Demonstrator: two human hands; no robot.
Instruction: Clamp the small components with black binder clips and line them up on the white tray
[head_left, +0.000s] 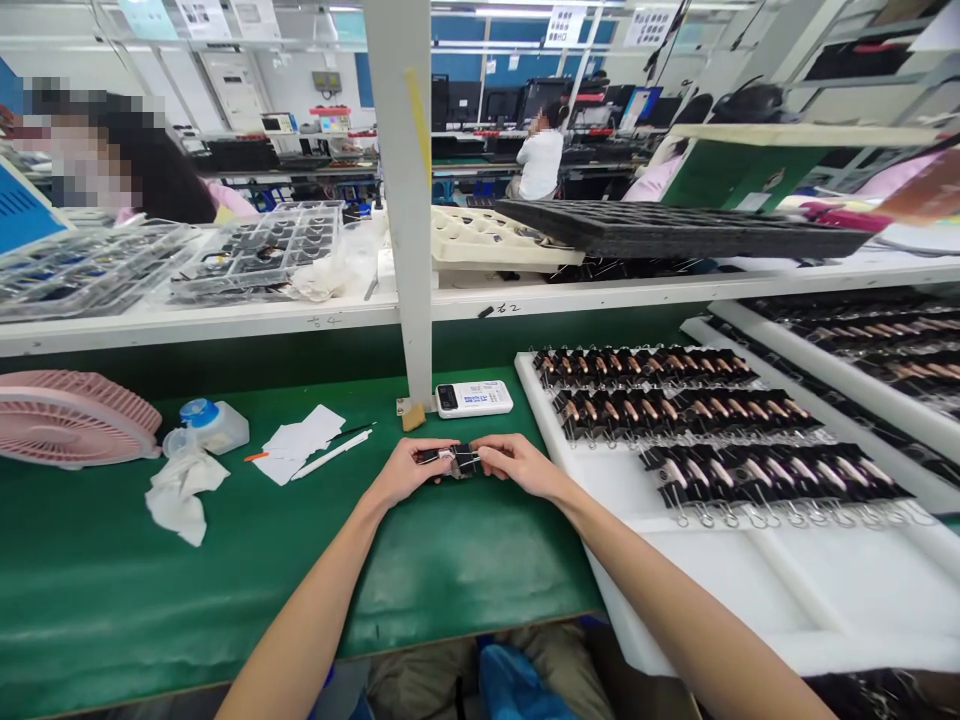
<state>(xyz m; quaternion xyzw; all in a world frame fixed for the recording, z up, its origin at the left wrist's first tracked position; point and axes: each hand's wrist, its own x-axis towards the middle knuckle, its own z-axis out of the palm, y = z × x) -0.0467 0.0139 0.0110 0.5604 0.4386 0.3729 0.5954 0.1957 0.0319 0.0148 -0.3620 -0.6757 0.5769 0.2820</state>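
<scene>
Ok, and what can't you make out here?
All in the head view:
Small black part: partly covered by the left hand and right hand.
Pink fan: cut off by the left edge.
White device: its print is too small to read.
White tray: cut off by the right edge.

Nearer the body than the left hand [405,472] and right hand [517,464], the green mat [465,580] leaves room to pass. Beyond the left hand stands a post [415,260]; beyond the right lies a power bank [480,398]. Right of both, a white tray [817,585] blocks low passage.
</scene>
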